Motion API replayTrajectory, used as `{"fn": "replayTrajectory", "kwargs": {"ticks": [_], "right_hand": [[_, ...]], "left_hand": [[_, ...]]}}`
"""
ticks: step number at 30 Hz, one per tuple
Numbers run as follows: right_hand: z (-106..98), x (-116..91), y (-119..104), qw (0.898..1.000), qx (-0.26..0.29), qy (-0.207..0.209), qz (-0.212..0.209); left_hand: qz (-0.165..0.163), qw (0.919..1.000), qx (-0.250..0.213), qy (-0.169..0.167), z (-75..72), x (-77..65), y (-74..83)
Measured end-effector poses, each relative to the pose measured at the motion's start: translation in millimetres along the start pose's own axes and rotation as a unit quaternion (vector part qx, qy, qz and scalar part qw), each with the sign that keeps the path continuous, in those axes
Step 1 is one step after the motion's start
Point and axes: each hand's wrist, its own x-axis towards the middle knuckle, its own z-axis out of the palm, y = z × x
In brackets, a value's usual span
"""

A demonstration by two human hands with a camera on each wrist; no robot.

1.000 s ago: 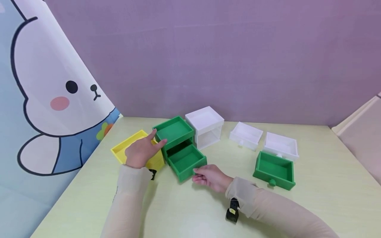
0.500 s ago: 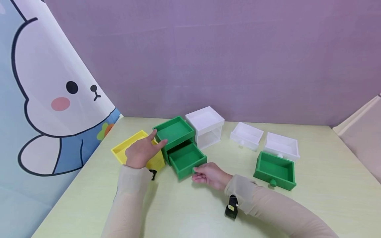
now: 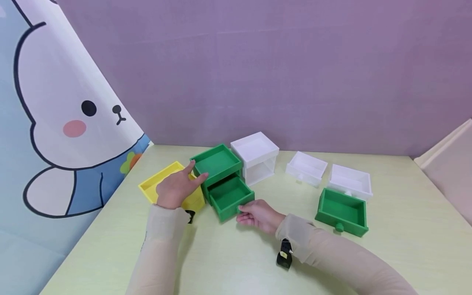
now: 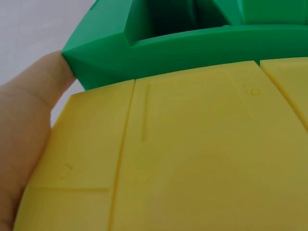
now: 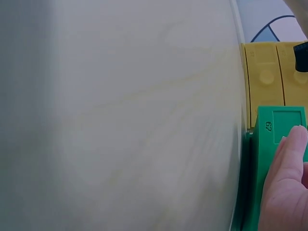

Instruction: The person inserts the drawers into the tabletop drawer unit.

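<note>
A green cabinet [image 3: 216,164] stands left of the middle in the head view, with its lower green drawer [image 3: 229,194] pulled partly out. My right hand [image 3: 261,216] pinches the knob at that drawer's front. In the right wrist view, my right fingers [image 5: 291,154] lie along the green drawer front. My left hand [image 3: 175,188] reaches over the yellow cabinet [image 3: 153,182] and touches the green cabinet's left top edge, thumb and index finger spread. The left wrist view shows my thumb [image 4: 53,74] against a green corner beside the yellow side. The remaining left fingers are hidden.
A white cabinet [image 3: 255,153] without drawers stands directly right of the green one. Two white drawers, one nearer [image 3: 307,168] and one further right [image 3: 350,180], lie on the pale table [image 3: 236,262]. Another green drawer [image 3: 342,211] sits in front of them, knob facing me.
The lower green drawer has slid slightly further into its cabinet. My right hand has moved a little with it, away from me and leftward. The left hand stays in place.
</note>
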Motion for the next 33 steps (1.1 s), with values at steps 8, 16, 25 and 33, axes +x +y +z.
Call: {"fn": "replayTrajectory", "kwargs": {"ticks": [8, 16, 25, 33], "right_hand": [[2, 4, -3, 1.000, -0.010, -0.002, 0.002], [3, 8, -5, 1.000, -0.014, 0.009, 0.015], [1, 9, -3, 0.997, 0.024, 0.074, -0.012], [1, 11, -1, 0.995, 0.029, 0.092, -0.023]], "left_hand": [[0.005, 1.0000, -0.003, 0.001, -1.8, -1.7, -0.3], [0.005, 0.9999, -0.009, -0.002, -1.3, -1.7, -0.3], [0.010, 0.9999, -0.010, 0.008, -0.3, -1.4, -0.5], [0.007, 0.9999, -0.012, -0.001, 0.3, -0.2, -0.3]]}}
